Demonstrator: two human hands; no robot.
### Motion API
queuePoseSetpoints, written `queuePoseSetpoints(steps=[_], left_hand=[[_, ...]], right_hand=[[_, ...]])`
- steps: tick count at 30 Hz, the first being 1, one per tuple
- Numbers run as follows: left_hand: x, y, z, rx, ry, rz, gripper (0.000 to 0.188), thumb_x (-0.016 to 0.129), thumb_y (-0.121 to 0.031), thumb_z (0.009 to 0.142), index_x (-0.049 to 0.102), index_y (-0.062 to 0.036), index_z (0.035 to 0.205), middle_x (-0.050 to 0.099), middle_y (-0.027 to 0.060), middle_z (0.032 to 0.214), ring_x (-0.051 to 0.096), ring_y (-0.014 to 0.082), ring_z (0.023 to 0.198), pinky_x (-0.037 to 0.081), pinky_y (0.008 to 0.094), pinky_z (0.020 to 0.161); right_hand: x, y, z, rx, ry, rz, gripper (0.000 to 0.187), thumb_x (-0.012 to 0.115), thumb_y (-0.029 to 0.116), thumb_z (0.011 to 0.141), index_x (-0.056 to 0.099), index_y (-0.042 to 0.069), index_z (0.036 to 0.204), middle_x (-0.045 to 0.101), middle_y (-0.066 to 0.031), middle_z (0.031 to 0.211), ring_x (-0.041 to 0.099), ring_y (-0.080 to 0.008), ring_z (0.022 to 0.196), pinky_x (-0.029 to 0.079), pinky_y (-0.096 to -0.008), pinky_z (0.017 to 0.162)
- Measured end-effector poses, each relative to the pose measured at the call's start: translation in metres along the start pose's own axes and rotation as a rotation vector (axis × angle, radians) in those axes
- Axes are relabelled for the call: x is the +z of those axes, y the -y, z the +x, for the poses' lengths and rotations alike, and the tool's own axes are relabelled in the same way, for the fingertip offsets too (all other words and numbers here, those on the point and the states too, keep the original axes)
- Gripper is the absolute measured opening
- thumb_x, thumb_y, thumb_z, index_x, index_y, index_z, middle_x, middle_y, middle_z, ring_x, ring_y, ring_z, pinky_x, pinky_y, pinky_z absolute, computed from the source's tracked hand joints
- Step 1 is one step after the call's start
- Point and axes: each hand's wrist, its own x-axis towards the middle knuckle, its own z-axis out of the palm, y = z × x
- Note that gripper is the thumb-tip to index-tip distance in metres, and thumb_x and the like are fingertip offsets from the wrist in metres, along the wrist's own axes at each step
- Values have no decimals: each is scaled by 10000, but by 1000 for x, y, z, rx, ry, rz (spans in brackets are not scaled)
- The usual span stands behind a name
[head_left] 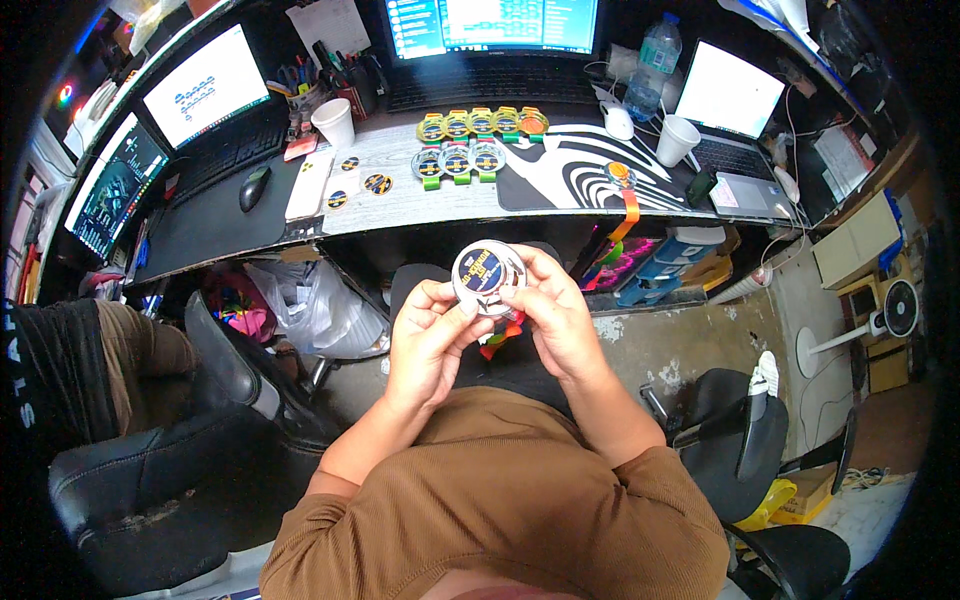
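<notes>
Between my two hands, above my lap, is a silver medal with a round dark-blue sticker bearing yellow lettering on its face. My left hand grips its lower left edge with thumb and fingers. On the right side, my right hand holds the rim, its thumb on the front. A ribbon with red and green parts hangs below, partly hidden by my fingers. On the desk lie gold medals in a row, with silver medals in front. Several round stickers are spread to their left.
A medal with an orange ribbon hangs over the desk's front edge. White cups, a water bottle, a mouse, a keyboard and a laptop stand around. Another person's leg is at the left; office chairs flank me.
</notes>
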Motion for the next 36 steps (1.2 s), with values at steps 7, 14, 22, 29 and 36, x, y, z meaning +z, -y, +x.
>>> queuePoseSetpoints(steps=[7,14,22,29,36], left_hand=[[2,1,-3,17,-11,47,175,590,38,870,520,-23,1018,617,138,1039,661,200,904,590,293,780],[3,5,-6,67,-23,129,182,611,43,856,532,-17,1009,617,131,1018,654,184,876,585,281,755],[1,8,-8,132,51,245,191,617,87,830,545,-10,977,608,141,1018,643,178,861,579,294,734],[-3,8,-8,183,131,360,201,613,107,818,540,-24,953,598,133,1035,636,171,885,577,297,738],[-4,10,-7,177,91,359,180,620,86,825,537,-5,957,605,125,1016,639,162,877,575,287,737]], right_hand=[[2,-2,-1,-7,-27,-10,363,550,-24,833,495,-12,1192,607,-78,1073,591,-125,970,474,-246,839],[2,-4,2,-46,-70,-61,191,569,2,833,547,1,1023,624,-53,916,590,-86,807,474,-212,704],[-4,-3,11,-105,-86,-142,93,595,34,835,513,37,879,575,-12,771,528,-40,670,421,-186,578],[-6,-7,14,-72,-46,-168,172,647,46,792,488,61,853,554,-7,776,509,-36,675,402,-183,572],[-7,-3,15,-84,38,-244,232,671,49,773,487,53,914,558,-12,827,533,-56,744,428,-201,636]])
